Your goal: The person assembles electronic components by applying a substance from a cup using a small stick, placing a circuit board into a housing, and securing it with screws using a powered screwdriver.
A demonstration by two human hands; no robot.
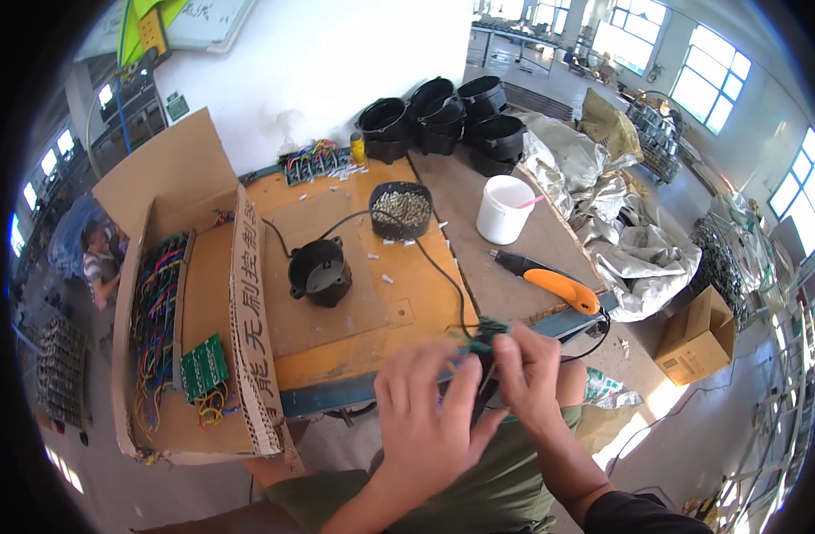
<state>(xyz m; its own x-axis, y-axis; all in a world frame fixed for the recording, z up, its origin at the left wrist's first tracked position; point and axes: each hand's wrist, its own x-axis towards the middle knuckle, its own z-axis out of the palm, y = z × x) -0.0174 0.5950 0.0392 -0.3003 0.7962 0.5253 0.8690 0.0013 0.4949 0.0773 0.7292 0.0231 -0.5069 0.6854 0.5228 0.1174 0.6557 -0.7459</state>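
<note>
"Green circuit board (490,328)?"
"Off the table's (336,367) near edge, clamped in the right hand's (529,369) fingers, probably for steadiness."
"Left hand (428,414)?"
"Blurred; can't tell whether fingers grip."
"Black cable (446,275)?"
"Thin, smooth, arcing far-left toward a round, hollow housing (334,295); slack likely gives reach."

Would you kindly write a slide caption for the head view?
Left hand and right hand work at a black cable beside a cluttered workbench.
</note>
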